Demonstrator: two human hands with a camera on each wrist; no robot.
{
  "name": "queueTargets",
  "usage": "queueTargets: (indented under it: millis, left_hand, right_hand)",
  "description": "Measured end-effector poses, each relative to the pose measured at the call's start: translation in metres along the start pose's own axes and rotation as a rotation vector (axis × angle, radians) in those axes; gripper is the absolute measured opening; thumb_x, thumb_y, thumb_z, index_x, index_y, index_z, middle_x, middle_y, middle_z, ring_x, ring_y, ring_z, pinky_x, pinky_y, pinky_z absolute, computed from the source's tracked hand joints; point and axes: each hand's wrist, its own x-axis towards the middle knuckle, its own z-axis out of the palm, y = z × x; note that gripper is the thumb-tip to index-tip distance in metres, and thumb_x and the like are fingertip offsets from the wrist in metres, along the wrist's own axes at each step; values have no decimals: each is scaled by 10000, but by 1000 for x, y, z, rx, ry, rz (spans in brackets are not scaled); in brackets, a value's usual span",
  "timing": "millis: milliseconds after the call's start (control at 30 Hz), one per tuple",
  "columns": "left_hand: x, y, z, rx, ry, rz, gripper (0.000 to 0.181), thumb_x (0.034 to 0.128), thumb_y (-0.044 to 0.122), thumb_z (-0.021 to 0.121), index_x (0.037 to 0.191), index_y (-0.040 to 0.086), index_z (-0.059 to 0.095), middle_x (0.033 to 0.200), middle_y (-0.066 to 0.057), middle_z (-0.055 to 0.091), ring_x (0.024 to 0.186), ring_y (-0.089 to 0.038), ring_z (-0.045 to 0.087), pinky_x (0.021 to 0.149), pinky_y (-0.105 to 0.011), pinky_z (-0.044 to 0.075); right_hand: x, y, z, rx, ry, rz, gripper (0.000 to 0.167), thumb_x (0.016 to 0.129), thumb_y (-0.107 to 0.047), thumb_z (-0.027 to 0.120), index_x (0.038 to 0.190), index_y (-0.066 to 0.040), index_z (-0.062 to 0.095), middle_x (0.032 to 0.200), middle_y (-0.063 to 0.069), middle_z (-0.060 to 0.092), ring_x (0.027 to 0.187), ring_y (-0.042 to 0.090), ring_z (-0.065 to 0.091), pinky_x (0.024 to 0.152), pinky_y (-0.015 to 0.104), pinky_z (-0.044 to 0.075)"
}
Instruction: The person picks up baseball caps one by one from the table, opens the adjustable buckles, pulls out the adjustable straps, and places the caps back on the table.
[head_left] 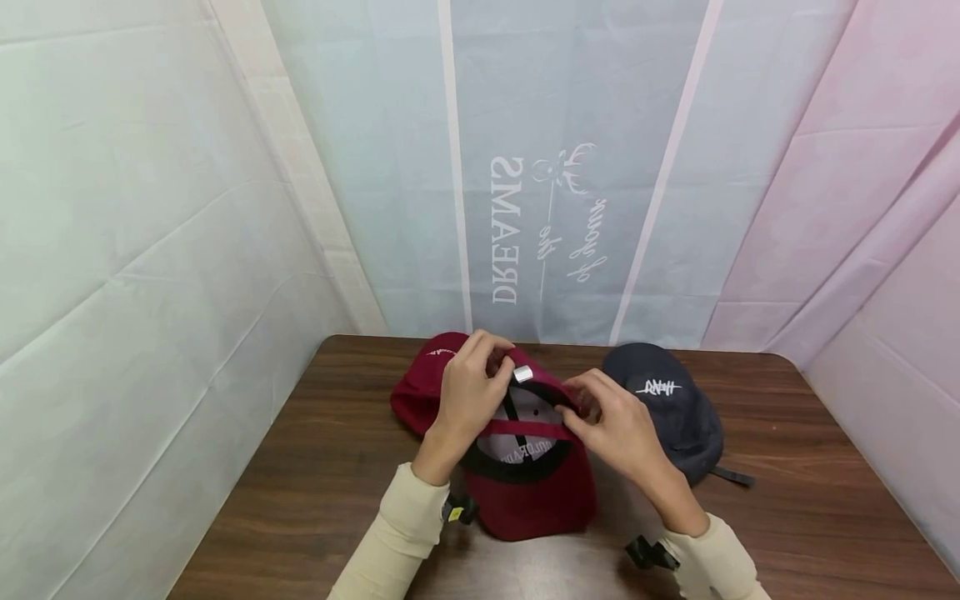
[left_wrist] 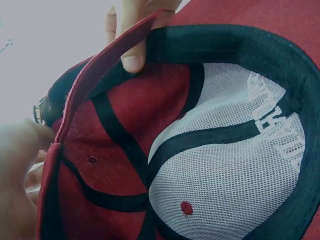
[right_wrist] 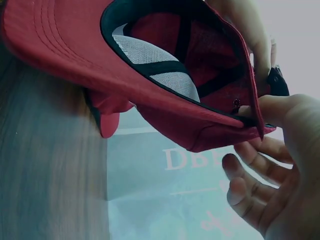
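Note:
A dark red baseball cap (head_left: 536, 504) is held up over the table, brim toward me and its inside facing up. My left hand (head_left: 467, 392) pinches its back edge on the left, beside a small silvery buckle (head_left: 522, 374). On the right, my right hand (head_left: 618, 425) pinches the rim between thumb and fingers; in the right wrist view the thumb lies inside the rim. A red strap (head_left: 525, 429) spans the opening. White mesh lining (left_wrist: 225, 185) and black seam tape show inside. Behind my left hand lies a second red cap (head_left: 416, 387).
A dark navy cap (head_left: 667, 417) with white lettering lies on the brown wooden table (head_left: 810, 500) at right, its strap (head_left: 731, 476) sticking out. A printed curtain (head_left: 555, 83) hangs along the back edge, with pale cloth (head_left: 150, 250) at the left side.

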Motion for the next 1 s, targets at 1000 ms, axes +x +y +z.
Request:
queueTargets:
  millis: [1000]
  left_hand:
    - [3,-5,-10,-38,75,-47,114,946,-1,695,1021,77,732,927,-58,666,731,-146,612,636,-267,540]
  right_hand:
    - [5,5,-10,-40,-118,55,220,876,-168,852,813,-259,662,691,-178,552,615,-31,495,578,235,424]
